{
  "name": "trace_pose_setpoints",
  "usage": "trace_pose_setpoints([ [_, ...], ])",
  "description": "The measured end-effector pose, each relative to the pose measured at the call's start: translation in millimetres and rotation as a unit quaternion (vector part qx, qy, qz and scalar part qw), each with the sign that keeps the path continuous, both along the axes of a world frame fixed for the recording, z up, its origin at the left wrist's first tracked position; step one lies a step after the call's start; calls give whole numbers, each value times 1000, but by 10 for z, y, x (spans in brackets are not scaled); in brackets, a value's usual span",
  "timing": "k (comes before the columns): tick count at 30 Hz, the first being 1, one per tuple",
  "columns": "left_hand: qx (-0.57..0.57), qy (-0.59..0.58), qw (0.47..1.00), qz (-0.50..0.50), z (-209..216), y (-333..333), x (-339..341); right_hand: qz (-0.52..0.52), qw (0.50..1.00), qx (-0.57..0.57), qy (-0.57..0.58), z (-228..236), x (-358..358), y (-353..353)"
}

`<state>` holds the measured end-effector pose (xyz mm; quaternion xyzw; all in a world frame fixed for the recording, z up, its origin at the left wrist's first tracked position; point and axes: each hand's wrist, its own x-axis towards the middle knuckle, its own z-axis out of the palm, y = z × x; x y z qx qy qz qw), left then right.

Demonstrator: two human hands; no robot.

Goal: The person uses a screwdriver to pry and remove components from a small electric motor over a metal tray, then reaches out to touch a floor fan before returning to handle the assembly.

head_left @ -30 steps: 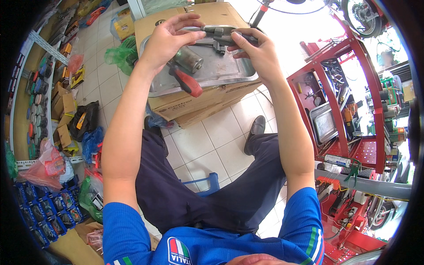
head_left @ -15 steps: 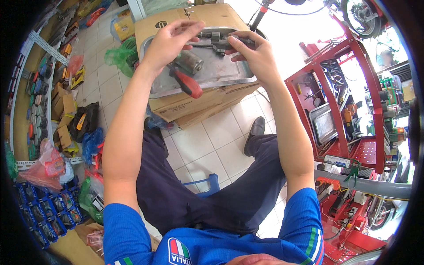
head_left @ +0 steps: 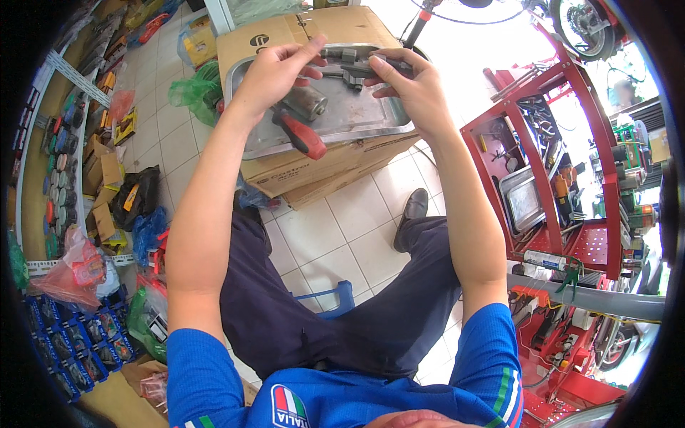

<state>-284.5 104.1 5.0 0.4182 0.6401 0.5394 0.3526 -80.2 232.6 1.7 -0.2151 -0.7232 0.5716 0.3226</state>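
My right hand (head_left: 408,80) grips a dark metal part (head_left: 349,65) with a blocky middle and a thin rod, held over a shallow metal tray (head_left: 367,118). My left hand (head_left: 278,75) is at the part's left end, thumb stretched out and fingers half bent and apart; nothing shows gripped in it. Whether its fingertips touch the part is hard to tell. Below the hands, a dull metal cylinder (head_left: 307,103) lies in the tray. Beside it rests a screwdriver with a red and black handle (head_left: 302,135), its handle sticking out over the tray's near edge.
Under the tray is a cardboard box (head_left: 335,167). A blue plastic stool (head_left: 335,298) shows between my legs. To the right stands a red tool cart (head_left: 514,143) with tools and another tray. Shelves and bagged goods (head_left: 78,267) line the left side.
The fingers of my left hand have shifted slightly, with the thumb tip a little lower and further left. My right hand and the metal part stay nearly in place.
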Motion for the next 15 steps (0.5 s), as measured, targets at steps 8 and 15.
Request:
trace_pose_setpoints([
  [8,50,-17,999,-12,-38,13,-1,-7,1000,0,-9,36,25,16],
  [15,93,-17,995,-30,-39,-24,32,-4,1000,-8,-6,38,27,13],
])
